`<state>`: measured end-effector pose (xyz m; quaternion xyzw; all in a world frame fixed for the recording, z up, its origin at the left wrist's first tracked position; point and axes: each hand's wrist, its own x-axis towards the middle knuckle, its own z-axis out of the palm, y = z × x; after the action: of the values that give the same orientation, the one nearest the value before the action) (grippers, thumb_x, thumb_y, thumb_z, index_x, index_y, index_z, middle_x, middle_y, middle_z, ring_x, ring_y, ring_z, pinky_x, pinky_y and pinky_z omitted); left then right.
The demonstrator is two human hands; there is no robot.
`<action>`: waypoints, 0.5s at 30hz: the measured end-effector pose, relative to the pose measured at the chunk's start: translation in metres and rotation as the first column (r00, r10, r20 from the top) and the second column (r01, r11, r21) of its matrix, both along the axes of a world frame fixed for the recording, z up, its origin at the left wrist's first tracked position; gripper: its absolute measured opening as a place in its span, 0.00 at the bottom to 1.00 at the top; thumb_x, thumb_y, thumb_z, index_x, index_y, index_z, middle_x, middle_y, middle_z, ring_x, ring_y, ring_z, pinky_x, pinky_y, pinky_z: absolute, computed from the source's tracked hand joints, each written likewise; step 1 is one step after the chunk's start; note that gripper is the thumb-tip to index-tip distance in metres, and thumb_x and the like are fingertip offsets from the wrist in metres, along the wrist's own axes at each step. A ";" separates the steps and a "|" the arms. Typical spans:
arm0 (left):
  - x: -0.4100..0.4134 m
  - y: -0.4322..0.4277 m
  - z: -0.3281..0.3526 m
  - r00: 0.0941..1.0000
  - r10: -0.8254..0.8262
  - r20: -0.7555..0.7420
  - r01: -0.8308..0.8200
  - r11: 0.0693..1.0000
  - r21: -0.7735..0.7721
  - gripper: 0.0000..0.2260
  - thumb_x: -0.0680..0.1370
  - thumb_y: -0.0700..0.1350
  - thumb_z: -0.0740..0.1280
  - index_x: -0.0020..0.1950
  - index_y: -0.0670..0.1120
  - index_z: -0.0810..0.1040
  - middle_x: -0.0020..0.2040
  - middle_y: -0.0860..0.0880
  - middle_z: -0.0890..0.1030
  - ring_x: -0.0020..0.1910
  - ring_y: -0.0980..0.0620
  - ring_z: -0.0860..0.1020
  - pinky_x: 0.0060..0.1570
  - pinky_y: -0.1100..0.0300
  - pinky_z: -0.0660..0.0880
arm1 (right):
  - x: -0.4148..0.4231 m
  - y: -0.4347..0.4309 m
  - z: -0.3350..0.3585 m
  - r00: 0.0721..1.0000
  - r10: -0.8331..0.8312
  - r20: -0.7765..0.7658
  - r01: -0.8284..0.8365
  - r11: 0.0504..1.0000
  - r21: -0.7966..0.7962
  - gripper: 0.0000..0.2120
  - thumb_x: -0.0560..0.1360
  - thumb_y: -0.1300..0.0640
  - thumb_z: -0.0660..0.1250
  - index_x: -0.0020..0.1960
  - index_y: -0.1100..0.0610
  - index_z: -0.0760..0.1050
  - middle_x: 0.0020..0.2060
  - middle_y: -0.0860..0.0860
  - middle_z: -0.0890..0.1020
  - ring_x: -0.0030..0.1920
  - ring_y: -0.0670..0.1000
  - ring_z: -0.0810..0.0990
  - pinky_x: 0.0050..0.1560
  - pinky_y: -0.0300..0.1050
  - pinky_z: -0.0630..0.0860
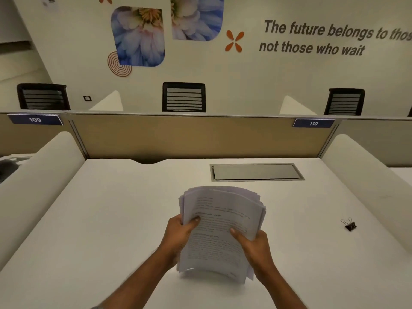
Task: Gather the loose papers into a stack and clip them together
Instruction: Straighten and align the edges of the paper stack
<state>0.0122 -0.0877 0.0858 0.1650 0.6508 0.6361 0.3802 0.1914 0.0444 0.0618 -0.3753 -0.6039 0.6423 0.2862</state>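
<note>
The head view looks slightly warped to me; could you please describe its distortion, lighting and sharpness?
Head view: wide-angle lens bows the partition and splays the side dividers; light is dim and warm; print on the papers is too soft to read; the binder clip looks distinct.

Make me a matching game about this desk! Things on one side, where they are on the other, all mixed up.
Things:
1. papers
2. clip
3. metal flap
4. sign 110

Places:
A. on the partition
B. lying alone on the desk, at the right
C. gripped by the left hand and right hand
D. set into the desk, at the back

Pairs: 1-C, 2-B, 3-D, 4-A.
</note>
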 end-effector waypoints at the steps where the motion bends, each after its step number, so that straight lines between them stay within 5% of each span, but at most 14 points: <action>1: -0.007 -0.001 0.001 0.999 0.029 0.039 -0.029 0.999 0.013 0.06 0.80 0.45 0.72 0.56 0.47 0.86 0.47 0.49 0.90 0.46 0.50 0.89 0.36 0.63 0.83 | 0.001 0.002 0.003 1.000 0.017 0.023 -0.017 1.000 0.007 0.08 0.75 0.53 0.77 0.54 0.51 0.87 0.47 0.48 0.91 0.47 0.50 0.89 0.42 0.43 0.86; 4: -0.029 -0.006 0.006 0.973 0.096 0.208 -0.115 0.990 0.085 0.08 0.80 0.40 0.72 0.58 0.43 0.84 0.50 0.44 0.90 0.47 0.45 0.89 0.40 0.55 0.85 | 0.013 0.008 0.007 0.982 0.145 0.124 -0.148 0.989 0.014 0.08 0.74 0.51 0.78 0.52 0.51 0.88 0.48 0.49 0.91 0.49 0.52 0.90 0.48 0.46 0.87; 7: -0.041 -0.010 0.010 0.929 0.119 0.349 -0.185 0.969 0.162 0.10 0.80 0.37 0.70 0.61 0.44 0.82 0.51 0.43 0.90 0.51 0.40 0.87 0.45 0.45 0.85 | 0.031 0.016 0.003 0.959 0.246 0.142 -0.233 0.967 -0.102 0.21 0.69 0.48 0.80 0.59 0.55 0.86 0.52 0.51 0.90 0.54 0.54 0.88 0.55 0.51 0.86; 12: -0.021 -0.010 0.003 0.774 0.063 0.630 -0.257 0.941 0.221 0.12 0.81 0.35 0.68 0.64 0.42 0.81 0.56 0.37 0.88 0.50 0.39 0.88 0.49 0.36 0.85 | 0.036 0.024 -0.002 0.971 0.106 -0.213 -0.173 0.930 -0.325 0.24 0.70 0.62 0.79 0.65 0.54 0.81 0.58 0.58 0.87 0.56 0.58 0.88 0.52 0.54 0.86; 15: 0.001 -0.006 -0.006 0.709 0.058 0.703 -0.331 0.908 0.258 0.13 0.81 0.34 0.67 0.65 0.41 0.80 0.60 0.35 0.86 0.53 0.36 0.87 0.51 0.32 0.82 | 0.026 0.026 -0.001 0.965 0.121 -0.233 -0.190 0.935 -0.300 0.25 0.71 0.64 0.79 0.65 0.52 0.79 0.58 0.59 0.87 0.59 0.62 0.86 0.56 0.63 0.85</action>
<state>0.0136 -0.0937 0.0797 -0.0827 0.3494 0.7984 0.4834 0.2178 0.0700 0.0603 -0.2973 -0.4862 0.7883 0.2319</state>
